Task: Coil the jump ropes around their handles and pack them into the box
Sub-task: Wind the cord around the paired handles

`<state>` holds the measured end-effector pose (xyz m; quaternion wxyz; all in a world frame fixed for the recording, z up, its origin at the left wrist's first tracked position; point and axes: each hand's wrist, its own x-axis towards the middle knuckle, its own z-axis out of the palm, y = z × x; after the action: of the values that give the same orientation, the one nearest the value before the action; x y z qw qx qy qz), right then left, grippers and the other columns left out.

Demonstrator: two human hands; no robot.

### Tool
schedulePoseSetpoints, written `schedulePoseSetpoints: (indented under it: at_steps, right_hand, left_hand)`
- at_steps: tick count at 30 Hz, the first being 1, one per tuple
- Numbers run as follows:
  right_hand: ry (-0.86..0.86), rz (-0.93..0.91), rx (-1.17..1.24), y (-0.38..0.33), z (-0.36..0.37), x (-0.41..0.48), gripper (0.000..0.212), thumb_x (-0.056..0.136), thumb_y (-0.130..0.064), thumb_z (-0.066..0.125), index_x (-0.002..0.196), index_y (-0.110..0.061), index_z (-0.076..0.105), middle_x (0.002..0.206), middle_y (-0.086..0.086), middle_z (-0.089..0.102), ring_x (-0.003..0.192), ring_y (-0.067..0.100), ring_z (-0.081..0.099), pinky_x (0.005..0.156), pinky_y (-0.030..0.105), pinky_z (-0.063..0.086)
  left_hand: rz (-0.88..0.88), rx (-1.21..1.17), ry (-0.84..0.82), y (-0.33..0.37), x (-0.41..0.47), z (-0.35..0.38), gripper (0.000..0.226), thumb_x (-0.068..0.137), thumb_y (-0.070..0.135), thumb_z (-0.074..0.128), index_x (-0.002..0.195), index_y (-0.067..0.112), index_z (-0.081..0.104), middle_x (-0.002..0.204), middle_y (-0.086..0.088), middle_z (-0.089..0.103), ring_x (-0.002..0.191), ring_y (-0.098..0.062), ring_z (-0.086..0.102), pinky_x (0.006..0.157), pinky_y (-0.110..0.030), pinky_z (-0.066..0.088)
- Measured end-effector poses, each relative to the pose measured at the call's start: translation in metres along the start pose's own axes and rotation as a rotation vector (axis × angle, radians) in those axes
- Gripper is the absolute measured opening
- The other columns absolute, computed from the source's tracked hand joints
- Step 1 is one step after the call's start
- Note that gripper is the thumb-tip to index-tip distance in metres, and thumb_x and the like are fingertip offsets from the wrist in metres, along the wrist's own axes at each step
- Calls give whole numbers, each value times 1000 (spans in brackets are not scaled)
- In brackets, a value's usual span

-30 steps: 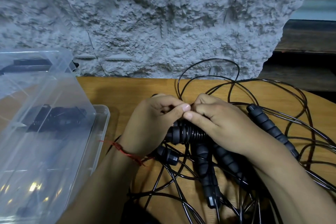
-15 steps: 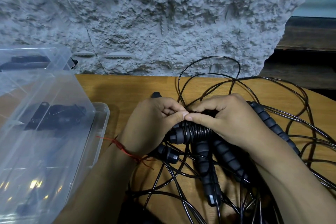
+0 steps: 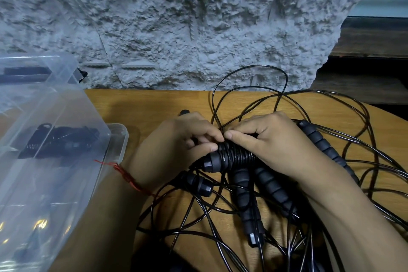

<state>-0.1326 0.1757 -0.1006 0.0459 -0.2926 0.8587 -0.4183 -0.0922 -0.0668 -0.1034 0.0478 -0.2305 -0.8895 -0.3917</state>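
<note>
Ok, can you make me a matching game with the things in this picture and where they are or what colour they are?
Things:
1. string
2. box
3. wrapped handle
4. wall

Matches:
A. grey and bumpy
B. red, tied round the left wrist
C. see-through, on the left side of the table
D. gripped by the left hand and right hand

Pairs: 1-B, 2-C, 3-D, 4-A.

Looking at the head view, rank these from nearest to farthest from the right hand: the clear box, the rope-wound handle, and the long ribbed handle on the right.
1. rope-wound handle: under the fingers of the right hand, touching.
2. long ribbed handle: just beside it, on the right.
3. clear box: far left, beyond the left hand.
</note>
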Motion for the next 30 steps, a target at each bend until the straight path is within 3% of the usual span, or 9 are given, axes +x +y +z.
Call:
schedulePoseSetpoints:
  at_steps: [3,7,12,14,16,25,30]
  right_hand:
    - [-37,-10,-8,4,0,0,42,97,-58,57,97,-26,84,91,3,80,88,22,76,78,46,58]
    - [-100,-36,-92,7,-1,1,55,99,-65,48,98,-20,81,90,14,76,87,32,72,78,47,56]
    - [-76,-33,-37,10,-3,-1,32,100,-50,61,97,-26,83,86,3,78,83,20,74,76,40,55]
    - [-50,-35,38,10,-2,-2,16,100,-34,72,93,-26,84,85,-5,78,82,9,72,77,33,55]
    - [-13,-50,118,11,-2,-3,8,95,-23,78,95,-25,86,90,-11,79,91,9,74,83,32,56]
    - [-12,-27,144,13,-6,-2,7,95,-18,80,99,-20,85,97,-11,80,96,11,76,90,44,59]
    - [-62,-76,132,11,-9,-2,7,98,-19,77,99,-20,84,100,-7,80,95,20,76,87,52,58]
  left_hand:
    - [54,86,-42,3,1,2,21,94,25,72,110,39,76,104,18,62,88,-2,65,72,-13,46]
    - [123,149,-47,5,2,4,25,97,20,73,114,39,77,101,20,57,94,2,59,81,-12,43]
    - [62,177,-101,15,-2,7,17,99,33,60,110,39,72,107,23,52,96,6,57,80,-7,42]
    - [25,153,-68,18,-7,8,17,98,31,59,109,38,69,108,25,52,97,5,58,77,-8,43]
    - [2,132,-20,16,-9,9,18,98,23,64,109,36,69,105,28,52,95,3,59,74,-8,42]
    - [33,107,119,6,-9,15,18,95,21,60,107,28,71,97,32,57,87,4,59,75,-6,38]
    - [32,66,174,0,-7,17,15,95,9,73,104,21,76,94,30,63,83,3,64,75,-8,43]
